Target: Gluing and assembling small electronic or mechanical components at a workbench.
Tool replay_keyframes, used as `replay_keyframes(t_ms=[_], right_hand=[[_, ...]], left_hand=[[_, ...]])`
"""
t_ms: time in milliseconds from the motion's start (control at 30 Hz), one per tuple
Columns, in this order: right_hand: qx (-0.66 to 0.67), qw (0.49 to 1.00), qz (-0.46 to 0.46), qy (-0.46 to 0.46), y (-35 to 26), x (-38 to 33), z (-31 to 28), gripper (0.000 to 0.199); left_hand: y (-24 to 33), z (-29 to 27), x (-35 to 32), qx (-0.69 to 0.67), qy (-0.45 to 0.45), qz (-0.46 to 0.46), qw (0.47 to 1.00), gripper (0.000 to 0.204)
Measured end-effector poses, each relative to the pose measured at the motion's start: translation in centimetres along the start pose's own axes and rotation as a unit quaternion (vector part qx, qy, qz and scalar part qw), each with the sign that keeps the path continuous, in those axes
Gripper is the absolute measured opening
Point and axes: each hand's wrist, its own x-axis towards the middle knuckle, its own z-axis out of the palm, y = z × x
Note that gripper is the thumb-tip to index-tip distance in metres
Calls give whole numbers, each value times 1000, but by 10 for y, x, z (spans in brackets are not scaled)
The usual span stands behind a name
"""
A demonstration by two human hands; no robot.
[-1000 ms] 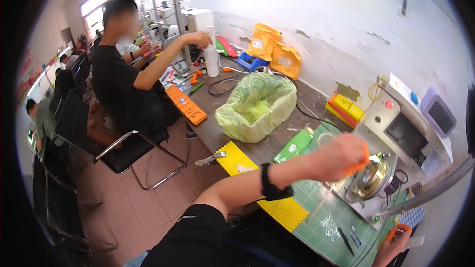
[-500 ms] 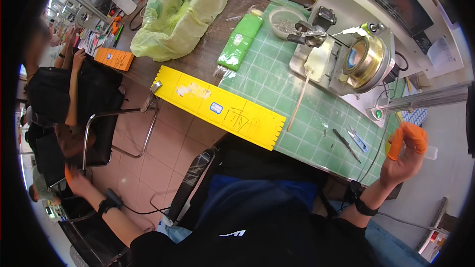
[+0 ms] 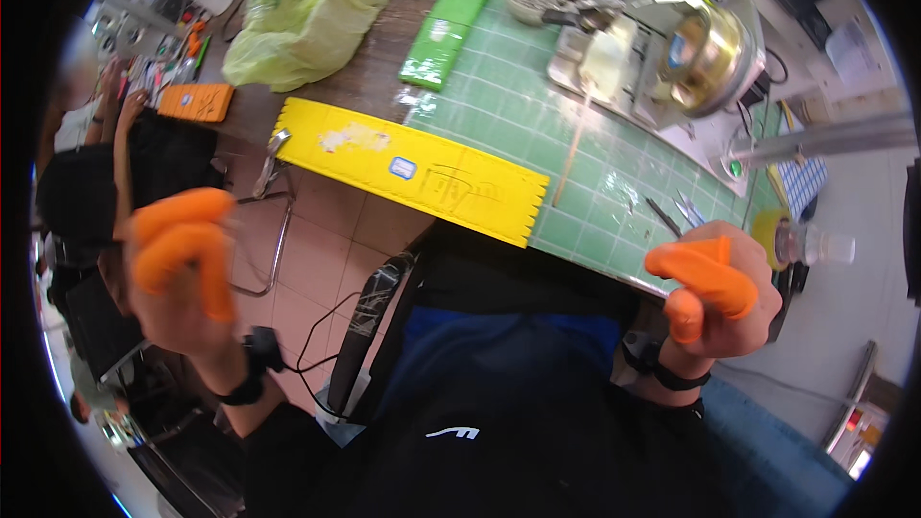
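Far left, the left hand (image 3: 182,264) is up in the air, well off the counter (image 3: 384,86), fingers loosely curled, orange finger cots (image 3: 177,230) on the tips, nothing in its grip. A black wristband (image 3: 251,364) sits at that wrist. Beyond it, further left and up, another person in black sits by an orange case (image 3: 197,101) at the far end of the counter, amid blurred small tools.

Moving right: above the left hand lies a crumpled pale green plastic bag (image 3: 307,10). Between the two hands, a long yellow ruler-like strip (image 3: 413,168) runs slantwise along the counter's near edge, closer to the left hand than to the right. A metal chair frame (image 3: 273,221) shows below its left end, over the tiled floor. Just past the strip, a green flat packet (image 3: 443,29) rests where the green gridded cutting mat (image 3: 537,134) begins.

On the mat, up and away from both hands, stands a metal winding machine (image 3: 662,48) with a shiny brass-coloured drum, and a thin pale stick (image 3: 571,158) leans down from it toward the strip. Small tweezers (image 3: 672,216) lie on the mat just above the right hand.

And the right hand (image 3: 720,293): raised, half-closed, orange cots on thumb and fingers, empty too, black band at the wrist. Just beyond it sits a small clear bottle (image 3: 806,247) beside a yellow tape roll (image 3: 767,230).
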Motion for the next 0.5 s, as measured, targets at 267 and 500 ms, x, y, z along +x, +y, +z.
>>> replay_keyframes(t_ms=[267, 500], right_hand=[[152, 986, -65, -19, 1, 2, 18, 40], [179, 984, -2, -1, 3, -6, 29, 33]], left_hand=[[106, 95, 33, -338, -172, -40, 924, 26], [119, 107, 37, -418, -230, -113, 872, 25]])
